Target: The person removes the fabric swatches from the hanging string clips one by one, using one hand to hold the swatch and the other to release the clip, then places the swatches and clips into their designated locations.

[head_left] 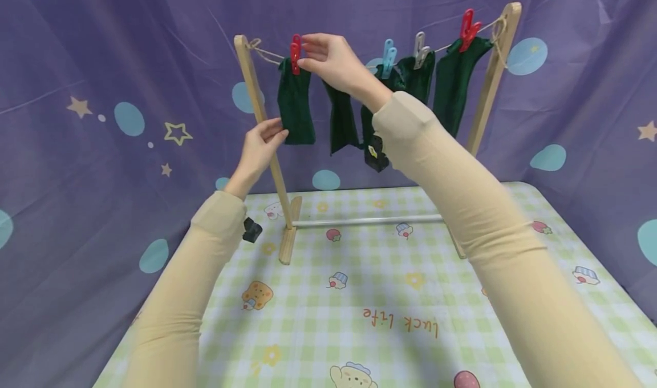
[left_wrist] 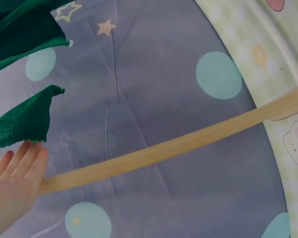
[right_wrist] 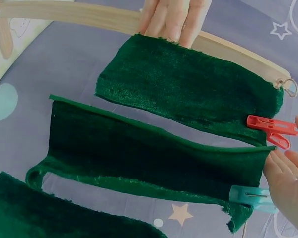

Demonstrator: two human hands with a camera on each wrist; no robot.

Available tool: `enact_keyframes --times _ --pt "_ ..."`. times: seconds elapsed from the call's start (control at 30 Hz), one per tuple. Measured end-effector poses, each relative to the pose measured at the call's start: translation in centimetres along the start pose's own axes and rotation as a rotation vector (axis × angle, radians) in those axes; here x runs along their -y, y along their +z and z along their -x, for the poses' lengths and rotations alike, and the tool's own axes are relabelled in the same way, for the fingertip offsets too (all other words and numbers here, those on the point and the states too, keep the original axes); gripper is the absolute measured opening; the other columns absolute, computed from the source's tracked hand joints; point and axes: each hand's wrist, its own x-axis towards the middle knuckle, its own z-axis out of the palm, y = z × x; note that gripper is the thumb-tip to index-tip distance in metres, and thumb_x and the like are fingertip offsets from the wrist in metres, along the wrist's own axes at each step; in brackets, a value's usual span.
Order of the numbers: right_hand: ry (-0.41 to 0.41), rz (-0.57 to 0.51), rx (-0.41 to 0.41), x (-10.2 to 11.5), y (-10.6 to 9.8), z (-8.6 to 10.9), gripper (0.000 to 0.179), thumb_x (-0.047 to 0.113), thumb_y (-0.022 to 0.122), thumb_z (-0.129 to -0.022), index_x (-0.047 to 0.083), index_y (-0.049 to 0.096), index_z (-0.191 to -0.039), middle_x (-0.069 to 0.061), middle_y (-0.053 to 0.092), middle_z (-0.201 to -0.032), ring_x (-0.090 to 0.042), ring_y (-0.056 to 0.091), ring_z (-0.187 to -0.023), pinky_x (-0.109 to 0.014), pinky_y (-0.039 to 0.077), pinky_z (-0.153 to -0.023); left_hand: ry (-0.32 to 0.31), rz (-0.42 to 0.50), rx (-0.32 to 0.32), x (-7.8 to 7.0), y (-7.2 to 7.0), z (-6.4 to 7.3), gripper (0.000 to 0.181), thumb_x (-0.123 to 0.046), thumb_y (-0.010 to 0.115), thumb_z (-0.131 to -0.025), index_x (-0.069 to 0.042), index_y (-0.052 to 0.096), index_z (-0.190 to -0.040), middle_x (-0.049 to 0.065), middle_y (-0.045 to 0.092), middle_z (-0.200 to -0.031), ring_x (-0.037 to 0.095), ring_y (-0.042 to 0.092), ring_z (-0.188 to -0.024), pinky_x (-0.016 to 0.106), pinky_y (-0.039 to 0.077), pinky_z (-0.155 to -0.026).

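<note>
Near the left post, a dark green velvety cloth (head_left: pixel 296 105) hangs from the line by a red clothespin (head_left: pixel 295 57). My left hand (head_left: pixel 262 145) is at the cloth's lower left edge, fingertips touching it. In the left wrist view those fingers (left_wrist: pixel 26 161) are fairly straight against the fabric. Beside the red clothespin is my right hand (head_left: pixel 331 60), its thumb and fingertips right at the clip's side. The right wrist view shows the thumb and fingers of this hand (right_wrist: pixel 288 178) spread apart around the clip's handle end.
More green cloths (head_left: pixel 451 88) hang rightward along the string, under blue (head_left: pixel 389 60), grey (head_left: pixel 421 51) and red clothespins (head_left: pixel 468 31). The wooden posts (head_left: pixel 487 97) stand on a checkered tablecloth (head_left: pixel 359 285), joined low down by a white rod (head_left: pixel 366 221). A purple curtain (head_left: pixel 128 51) hangs behind.
</note>
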Motion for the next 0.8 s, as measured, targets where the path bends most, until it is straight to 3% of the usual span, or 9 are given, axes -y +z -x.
enact_keyframes --times 0.3,0.53,0.8 --pt "0.040 -0.097 -0.039 0.5 0.6 -0.8 0.054 0.014 0.055 -0.087 0.005 0.033 -0.136 -0.008 0.044 -0.132 -0.011 0.045 -0.118 -0.013 0.037 -0.091 -0.043 0.014 -0.073 -0.1 0.6 0.0 0.038 -0.015 0.055 -0.088 0.003 0.051 -0.121 0.020 0.057 -0.113 0.024 0.057 -0.102 0.028 0.045 -0.086" --pt "0.054 -0.095 -0.093 0.0 0.8 -0.9 0.050 0.015 0.059 -0.085 0.008 0.041 -0.132 -0.008 0.051 -0.125 -0.011 0.049 -0.112 -0.015 0.039 -0.090 -0.062 0.094 -0.159 0.3 1.3 0.0 0.027 -0.009 0.057 -0.086 0.008 0.059 -0.106 0.024 0.060 -0.104 0.011 0.061 -0.073 0.024 0.051 -0.074" --pt "0.056 -0.068 -0.111 -0.4 1.2 -0.7 0.049 0.019 0.061 -0.084 0.009 0.046 -0.129 -0.010 0.056 -0.117 -0.013 0.052 -0.108 -0.018 0.039 -0.091 -0.079 0.105 -0.177 0.7 1.6 0.3 0.026 -0.011 0.057 -0.086 0.009 0.058 -0.102 0.025 0.061 -0.099 0.006 0.059 -0.064 0.022 0.051 -0.069"
